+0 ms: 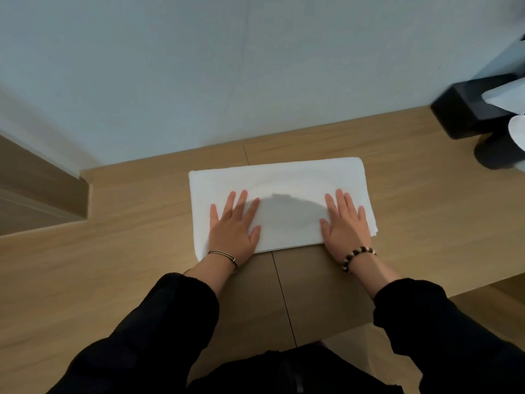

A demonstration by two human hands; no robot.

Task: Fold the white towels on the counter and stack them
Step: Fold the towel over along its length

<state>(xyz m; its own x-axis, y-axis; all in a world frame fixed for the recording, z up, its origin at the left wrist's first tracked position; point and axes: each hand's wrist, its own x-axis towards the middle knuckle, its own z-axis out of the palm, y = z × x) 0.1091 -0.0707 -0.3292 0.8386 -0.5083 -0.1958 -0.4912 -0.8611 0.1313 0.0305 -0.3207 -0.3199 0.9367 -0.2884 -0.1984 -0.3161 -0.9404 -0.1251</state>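
We saw the towel (279,180) folded, mid-desk (113,265) near the wall. Left hand (233,230) and right hand (346,225) pressed it flat, fingers straight, gripping nothing. Step: smoothing. Next probably another fold; stacking spot possibly far right, unclear.

A pale blue-grey wall (170,66) rises behind the light wooden counter (113,265).
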